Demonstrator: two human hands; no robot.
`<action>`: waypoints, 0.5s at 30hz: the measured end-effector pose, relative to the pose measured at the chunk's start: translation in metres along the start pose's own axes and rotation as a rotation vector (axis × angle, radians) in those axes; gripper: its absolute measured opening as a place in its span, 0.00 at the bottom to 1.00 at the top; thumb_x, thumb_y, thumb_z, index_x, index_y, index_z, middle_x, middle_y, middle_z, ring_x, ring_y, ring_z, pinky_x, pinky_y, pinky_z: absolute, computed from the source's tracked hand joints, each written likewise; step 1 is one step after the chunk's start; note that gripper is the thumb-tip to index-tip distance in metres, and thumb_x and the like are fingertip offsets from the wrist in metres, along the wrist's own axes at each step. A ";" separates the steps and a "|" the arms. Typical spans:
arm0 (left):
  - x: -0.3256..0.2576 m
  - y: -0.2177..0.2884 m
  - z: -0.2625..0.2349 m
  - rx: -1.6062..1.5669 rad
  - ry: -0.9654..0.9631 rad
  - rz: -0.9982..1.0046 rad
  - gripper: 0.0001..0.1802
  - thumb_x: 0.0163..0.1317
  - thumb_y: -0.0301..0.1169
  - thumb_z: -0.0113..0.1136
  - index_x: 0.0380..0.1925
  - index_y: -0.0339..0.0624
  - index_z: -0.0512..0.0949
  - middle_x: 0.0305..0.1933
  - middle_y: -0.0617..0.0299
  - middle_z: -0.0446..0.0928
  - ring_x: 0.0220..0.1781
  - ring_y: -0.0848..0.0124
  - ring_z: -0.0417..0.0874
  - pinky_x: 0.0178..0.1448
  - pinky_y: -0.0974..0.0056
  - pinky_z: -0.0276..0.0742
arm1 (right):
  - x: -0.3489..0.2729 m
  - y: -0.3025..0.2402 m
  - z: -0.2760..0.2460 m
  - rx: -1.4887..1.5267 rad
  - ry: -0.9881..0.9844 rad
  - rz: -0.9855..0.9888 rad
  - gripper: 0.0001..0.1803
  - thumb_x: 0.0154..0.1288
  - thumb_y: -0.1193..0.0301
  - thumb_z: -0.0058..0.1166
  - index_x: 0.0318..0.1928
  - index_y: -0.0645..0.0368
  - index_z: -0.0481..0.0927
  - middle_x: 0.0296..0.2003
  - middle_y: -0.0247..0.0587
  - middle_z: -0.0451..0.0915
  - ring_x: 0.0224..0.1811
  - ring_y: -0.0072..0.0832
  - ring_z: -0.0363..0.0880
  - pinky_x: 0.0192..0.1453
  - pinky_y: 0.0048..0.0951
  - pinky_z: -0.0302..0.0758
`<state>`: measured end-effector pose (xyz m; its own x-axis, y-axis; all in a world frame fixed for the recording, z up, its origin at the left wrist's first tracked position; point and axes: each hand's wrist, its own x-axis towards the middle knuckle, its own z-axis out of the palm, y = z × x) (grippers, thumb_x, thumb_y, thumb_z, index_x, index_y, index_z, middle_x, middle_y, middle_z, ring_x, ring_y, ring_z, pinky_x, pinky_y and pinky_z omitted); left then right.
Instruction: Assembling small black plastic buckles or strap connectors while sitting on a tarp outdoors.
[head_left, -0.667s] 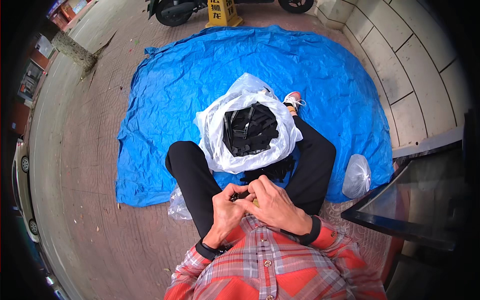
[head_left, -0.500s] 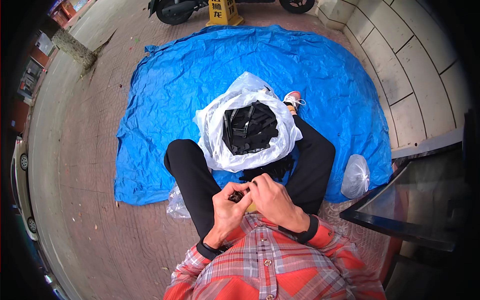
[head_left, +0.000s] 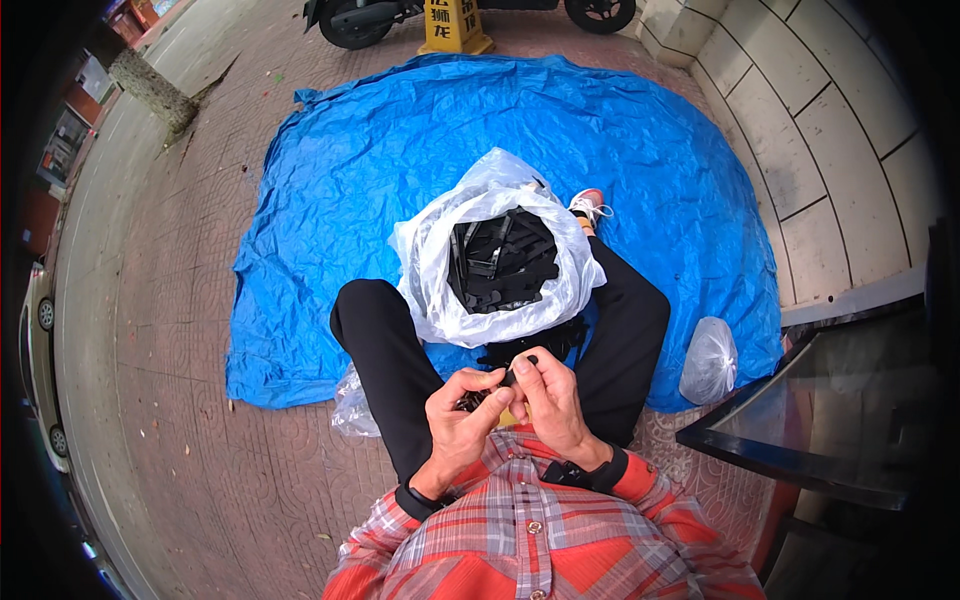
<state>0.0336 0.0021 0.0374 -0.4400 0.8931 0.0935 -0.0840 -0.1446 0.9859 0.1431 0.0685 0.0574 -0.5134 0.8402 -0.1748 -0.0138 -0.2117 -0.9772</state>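
Observation:
My left hand [head_left: 458, 420] is curled around a cluster of small dark, brassy-looking pieces [head_left: 468, 401], too small to name. Its thumb and forefinger reach toward my right hand [head_left: 556, 405], which pinches a small black piece [head_left: 513, 375] between thumb and fingers. Both hands meet in front of my lap. Just beyond them stands an open white plastic bag [head_left: 440, 325] with its rim rolled outward. Flat black plastic-looking strips [head_left: 505, 255] fill it. More black strips [head_left: 560, 340] lie between my legs, partly hidden by the bag and my hands.
A blue tarp [head_left: 330, 200] lies under the bag and my legs. At the right sits a tied clear bag [head_left: 710, 360], near a dark-framed glass panel [head_left: 800, 410]. Another clear bag [head_left: 355, 405] is beside my left leg. A yellow sign [head_left: 453, 28] and scooter [head_left: 360, 20] stand behind.
My right hand has turned, its fingers now more upright, and the small black piece shows in its pinch. My left hand has hardly moved. The view has shifted slightly.

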 end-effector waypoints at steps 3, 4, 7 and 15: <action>0.000 0.004 0.001 -0.291 0.012 -0.237 0.07 0.55 0.22 0.59 0.35 0.34 0.75 0.23 0.63 0.73 0.18 0.80 0.68 0.20 0.76 0.62 | -0.002 0.003 0.003 0.019 0.013 -0.008 0.13 0.69 0.65 0.41 0.31 0.62 0.69 0.14 0.29 0.68 0.15 0.13 0.64 0.17 0.17 0.61; -0.001 0.004 0.001 -0.421 0.013 -0.311 0.07 0.56 0.23 0.59 0.34 0.35 0.74 0.21 0.63 0.71 0.16 0.81 0.66 0.18 0.76 0.59 | -0.002 0.004 0.003 -0.015 0.027 -0.032 0.12 0.68 0.66 0.41 0.31 0.62 0.69 0.14 0.29 0.68 0.15 0.13 0.65 0.18 0.16 0.62; 0.000 0.000 -0.002 -0.567 -0.001 -0.444 0.05 0.58 0.25 0.57 0.33 0.36 0.73 0.19 0.63 0.71 0.14 0.83 0.63 0.17 0.77 0.55 | -0.004 0.007 0.001 -0.229 0.053 -0.153 0.11 0.68 0.68 0.42 0.31 0.62 0.69 0.14 0.30 0.68 0.14 0.14 0.66 0.17 0.18 0.63; 0.002 0.006 0.002 -0.468 0.010 -0.539 0.05 0.60 0.27 0.54 0.32 0.36 0.72 0.22 0.58 0.75 0.13 0.82 0.62 0.15 0.77 0.56 | -0.003 0.004 -0.003 -0.395 0.054 -0.256 0.06 0.63 0.75 0.46 0.31 0.65 0.67 0.22 0.49 0.74 0.20 0.37 0.75 0.24 0.33 0.69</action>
<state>0.0342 0.0043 0.0434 -0.2375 0.8881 -0.3935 -0.6658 0.1462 0.7317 0.1474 0.0667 0.0536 -0.4909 0.8674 0.0820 0.1988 0.2032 -0.9587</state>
